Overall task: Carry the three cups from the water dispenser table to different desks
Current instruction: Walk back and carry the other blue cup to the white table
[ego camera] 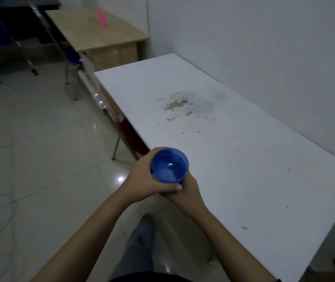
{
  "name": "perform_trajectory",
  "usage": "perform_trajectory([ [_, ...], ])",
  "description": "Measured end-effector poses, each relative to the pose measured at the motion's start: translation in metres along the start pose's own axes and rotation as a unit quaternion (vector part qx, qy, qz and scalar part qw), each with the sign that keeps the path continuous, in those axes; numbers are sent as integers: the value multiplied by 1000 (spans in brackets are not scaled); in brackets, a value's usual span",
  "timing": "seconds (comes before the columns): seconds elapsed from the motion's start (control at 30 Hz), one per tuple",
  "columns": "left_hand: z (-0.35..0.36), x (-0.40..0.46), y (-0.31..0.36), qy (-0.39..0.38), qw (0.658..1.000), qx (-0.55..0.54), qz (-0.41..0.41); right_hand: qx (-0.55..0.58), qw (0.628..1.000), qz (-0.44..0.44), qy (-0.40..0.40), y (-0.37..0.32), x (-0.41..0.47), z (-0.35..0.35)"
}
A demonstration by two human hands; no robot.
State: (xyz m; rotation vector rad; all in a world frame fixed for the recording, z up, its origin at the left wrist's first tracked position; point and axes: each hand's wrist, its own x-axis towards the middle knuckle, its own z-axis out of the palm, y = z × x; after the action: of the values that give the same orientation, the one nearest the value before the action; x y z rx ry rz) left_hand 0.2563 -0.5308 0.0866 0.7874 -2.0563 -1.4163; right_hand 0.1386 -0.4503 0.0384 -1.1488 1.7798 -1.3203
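Note:
A blue cup [169,165] with water in it is upright between both my hands, held over the near left edge of a white desk [233,139]. My left hand [142,176] wraps its left side and my right hand [185,190] cups it from below and the right, fingers overlapping. A pink cup [102,17] stands on a wooden desk [101,35] at the far back. No third cup is in view.
The white desk runs along the wall [264,47] on the right and has a stained, chipped patch [180,104] in its middle. A blue chair [72,55] with metal legs stands by the wooden desk. Glossy tiled floor [40,149] spreads to the left.

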Motion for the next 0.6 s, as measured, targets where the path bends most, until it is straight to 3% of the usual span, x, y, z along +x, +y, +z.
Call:
perform_trajectory([
  [0.33, 13, 206, -7, -232, 971, 20, 52, -16, 977, 85, 197, 19, 127, -54],
  [0.6, 65, 302, -5, -342, 937, 6, 77, 4, 935, 126, 330, 43, 174, -100],
])
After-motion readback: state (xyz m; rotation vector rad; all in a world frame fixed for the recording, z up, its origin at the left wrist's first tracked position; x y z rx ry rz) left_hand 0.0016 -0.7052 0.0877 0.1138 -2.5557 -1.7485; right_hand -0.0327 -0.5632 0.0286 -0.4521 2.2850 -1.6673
